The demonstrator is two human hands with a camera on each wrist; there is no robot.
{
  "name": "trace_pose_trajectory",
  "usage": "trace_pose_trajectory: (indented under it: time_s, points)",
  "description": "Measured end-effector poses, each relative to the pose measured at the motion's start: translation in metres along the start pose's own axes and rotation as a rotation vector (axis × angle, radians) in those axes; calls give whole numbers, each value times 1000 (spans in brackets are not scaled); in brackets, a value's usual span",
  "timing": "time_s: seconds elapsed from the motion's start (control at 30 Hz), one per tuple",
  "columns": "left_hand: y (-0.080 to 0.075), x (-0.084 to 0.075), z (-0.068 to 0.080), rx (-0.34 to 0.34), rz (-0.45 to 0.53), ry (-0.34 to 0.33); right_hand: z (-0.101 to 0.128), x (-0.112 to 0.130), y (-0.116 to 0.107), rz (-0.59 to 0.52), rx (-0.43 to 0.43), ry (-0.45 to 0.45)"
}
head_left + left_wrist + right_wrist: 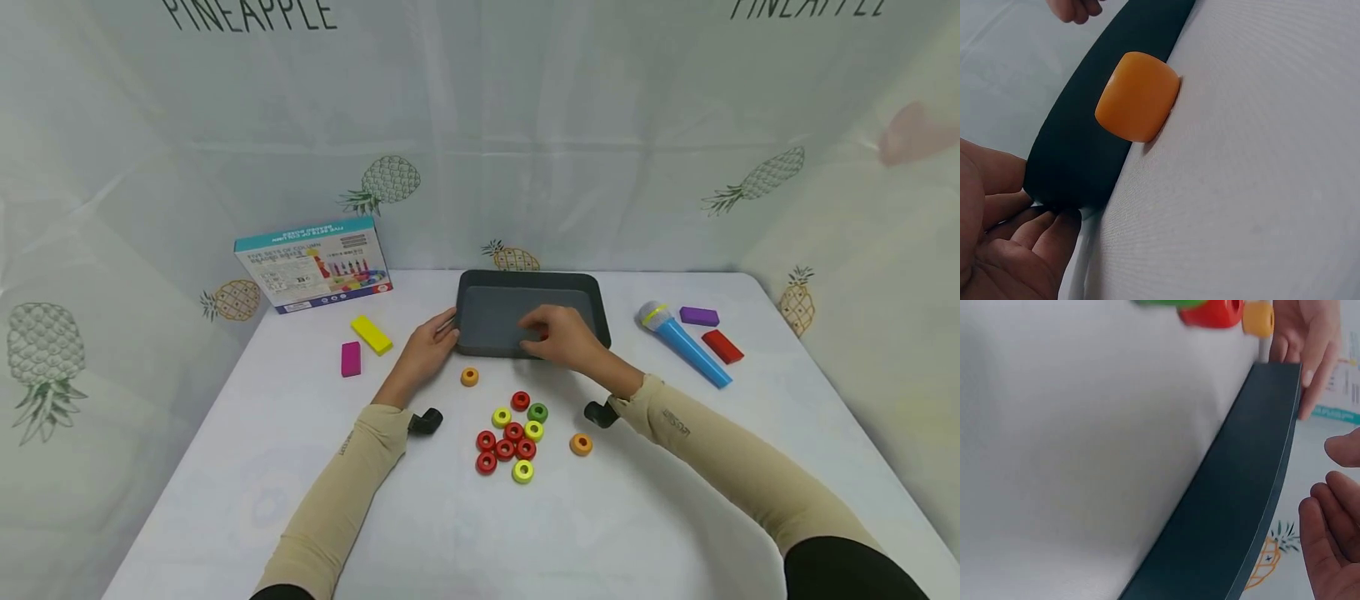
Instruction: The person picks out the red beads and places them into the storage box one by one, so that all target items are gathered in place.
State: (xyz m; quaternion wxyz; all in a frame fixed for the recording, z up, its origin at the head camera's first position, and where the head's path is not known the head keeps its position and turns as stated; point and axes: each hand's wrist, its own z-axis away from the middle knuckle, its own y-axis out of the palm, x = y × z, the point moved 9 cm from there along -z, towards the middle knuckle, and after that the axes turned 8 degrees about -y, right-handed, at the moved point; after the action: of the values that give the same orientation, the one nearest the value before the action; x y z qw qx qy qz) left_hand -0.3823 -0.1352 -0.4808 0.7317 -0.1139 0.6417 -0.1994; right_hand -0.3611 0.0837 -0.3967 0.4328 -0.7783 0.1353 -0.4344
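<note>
A white cloth-covered desk (675, 517) is backed by pineapple-print sheeting. A dark, smooth rectangular tray (480, 287) is touched at its left corner by the left hand (431, 342), fingers nearly straight. The right hand (562, 333) is held over its near rim, something red glimpsed beneath the loosely bent fingers, the grip unclear; round coloured rings (513, 437) lie nearby.

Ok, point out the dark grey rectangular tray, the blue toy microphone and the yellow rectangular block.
dark grey rectangular tray (487, 343), head view, near wall
blue toy microphone (693, 351), head view, handle
yellow rectangular block (371, 334), head view, top face

Dark grey tray (480, 287), orange ring (469, 377), white pineapple-print backdrop (525, 125)
</note>
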Motion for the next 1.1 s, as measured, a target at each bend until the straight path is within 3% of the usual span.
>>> trace_pose_trajectory:
  time_s: [0.63, 1.1]
  points:
    - [0, 2, -1, 0, -15, 7, 41, 12, 42, -83, 213, 55]
    - [1, 2, -3, -8, 1, 7, 47, 14, 59, -117, 244, 11]
